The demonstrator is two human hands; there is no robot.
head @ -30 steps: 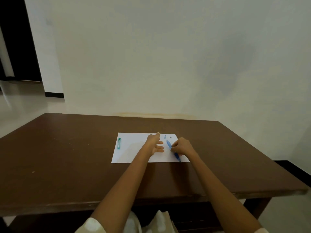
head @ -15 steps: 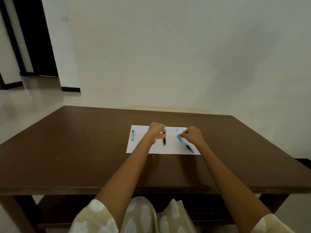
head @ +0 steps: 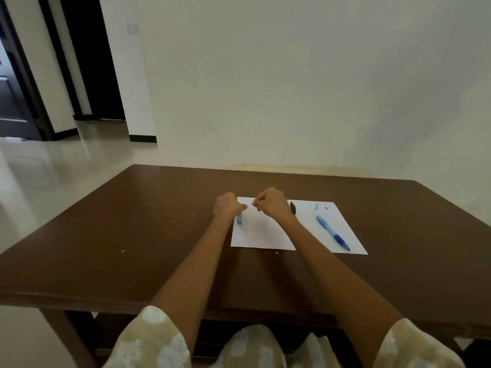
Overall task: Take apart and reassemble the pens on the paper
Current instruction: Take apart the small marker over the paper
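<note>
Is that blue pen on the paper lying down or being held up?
Lying down. The blue pen rests flat on the paper, with neither hand touching it.

soft, even indoor light, faint floor (head: 39,166) glare, wide-angle edge bending, slight blur throughout

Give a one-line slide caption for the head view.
Both hands meet over the paper; blue pen lies untouched at right.

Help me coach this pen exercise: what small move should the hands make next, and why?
Probably grip the teal pen fully with the left hand and bring the right hand onto its other end. Both hands are curled over the paper's left edge, just apart, while the blue pen and black piece lie untouched.
</note>
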